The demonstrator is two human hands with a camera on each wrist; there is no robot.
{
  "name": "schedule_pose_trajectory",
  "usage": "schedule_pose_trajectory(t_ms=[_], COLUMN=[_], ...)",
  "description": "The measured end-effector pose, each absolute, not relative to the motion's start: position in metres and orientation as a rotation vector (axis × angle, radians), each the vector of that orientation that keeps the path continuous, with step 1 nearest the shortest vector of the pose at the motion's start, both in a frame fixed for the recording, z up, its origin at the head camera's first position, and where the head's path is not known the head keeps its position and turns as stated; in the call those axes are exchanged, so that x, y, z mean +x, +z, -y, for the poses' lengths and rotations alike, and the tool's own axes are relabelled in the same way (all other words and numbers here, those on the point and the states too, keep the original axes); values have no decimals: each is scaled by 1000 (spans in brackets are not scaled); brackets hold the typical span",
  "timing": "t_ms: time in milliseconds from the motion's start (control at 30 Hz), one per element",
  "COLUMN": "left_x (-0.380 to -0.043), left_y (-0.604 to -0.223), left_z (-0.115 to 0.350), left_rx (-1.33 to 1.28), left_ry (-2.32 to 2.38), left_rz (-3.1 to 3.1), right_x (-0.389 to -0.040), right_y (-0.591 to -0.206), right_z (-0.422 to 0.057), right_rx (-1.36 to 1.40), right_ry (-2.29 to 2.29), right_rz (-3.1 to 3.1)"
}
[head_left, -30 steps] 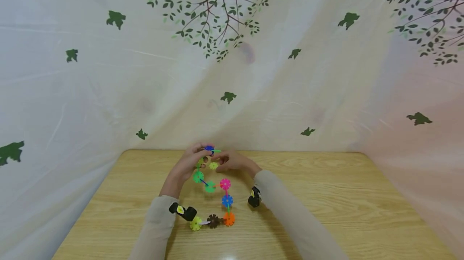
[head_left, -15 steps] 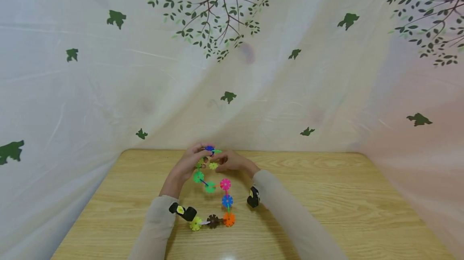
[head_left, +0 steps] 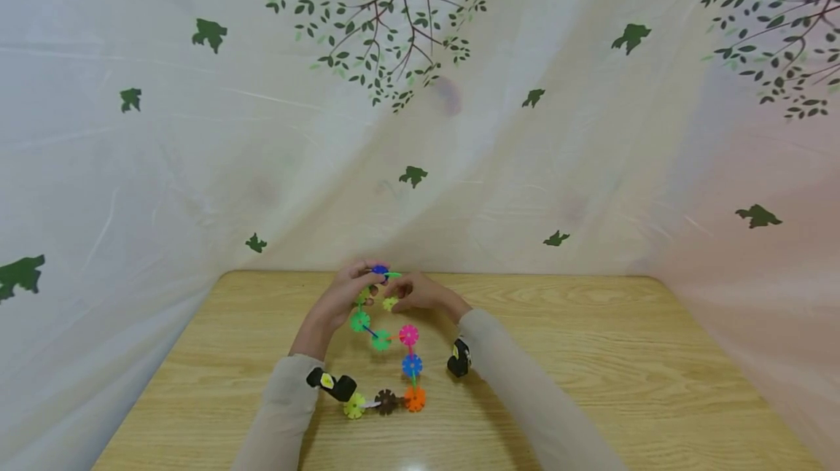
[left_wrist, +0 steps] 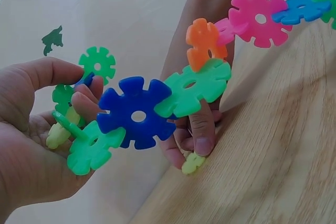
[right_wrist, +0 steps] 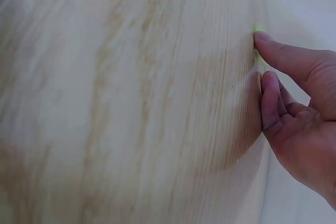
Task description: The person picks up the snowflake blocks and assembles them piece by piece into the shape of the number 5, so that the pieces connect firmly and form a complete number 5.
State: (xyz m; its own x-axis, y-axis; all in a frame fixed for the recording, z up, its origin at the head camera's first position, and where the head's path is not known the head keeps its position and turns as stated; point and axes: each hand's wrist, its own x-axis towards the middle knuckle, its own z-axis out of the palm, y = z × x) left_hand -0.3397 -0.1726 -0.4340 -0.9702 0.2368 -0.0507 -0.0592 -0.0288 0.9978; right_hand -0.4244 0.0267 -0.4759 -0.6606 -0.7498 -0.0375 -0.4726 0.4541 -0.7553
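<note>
A chain of interlocking snowflake discs runs from my left hand [head_left: 336, 302] down towards the front of the wooden table. My left fingers and thumb hold its far end, by a small blue disc [left_wrist: 84, 80] and a green disc [left_wrist: 97, 66]. Other linked discs, including a dark blue one [left_wrist: 137, 115] and a pink one [left_wrist: 261, 18], cross the left wrist view. My right hand [head_left: 425, 292] pinches a single yellow-green disc [left_wrist: 193, 162] between thumb and fingers, close over the tabletop. Only a sliver of that disc shows in the right wrist view, behind the thumb [right_wrist: 286, 61].
The near part of the chain lies on the table [head_left: 590, 383], with an orange disc [head_left: 415, 399], a brown disc [head_left: 386, 402] and a yellow-green end disc [head_left: 354, 405] by the left sleeve. A pale curtain [head_left: 499, 179] printed with leaves hangs behind the far edge.
The yellow-green disc in my right hand has shifted slightly right and nearer, and its face has turned. My left hand and the chain have hardly moved.
</note>
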Motion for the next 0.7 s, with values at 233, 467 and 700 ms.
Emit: schedule_pose_trajectory(t_ms=[233,467,700], left_x=[-341,-342,-341], left_y=[-435,-438,-438], left_z=[168,162,155], left_rx=[191,186,198], left_ry=[2122,2129,2137], left_rz=[-2002,-1982,-2012], right_x=[-422,-420,-412], right_y=[-474,-474,-472], right_z=[-38,-52,-65], right_rx=[-923,-907,-871], right_ry=[-1097,-1153,-1188], right_rz=[-2337,-2263,-2258])
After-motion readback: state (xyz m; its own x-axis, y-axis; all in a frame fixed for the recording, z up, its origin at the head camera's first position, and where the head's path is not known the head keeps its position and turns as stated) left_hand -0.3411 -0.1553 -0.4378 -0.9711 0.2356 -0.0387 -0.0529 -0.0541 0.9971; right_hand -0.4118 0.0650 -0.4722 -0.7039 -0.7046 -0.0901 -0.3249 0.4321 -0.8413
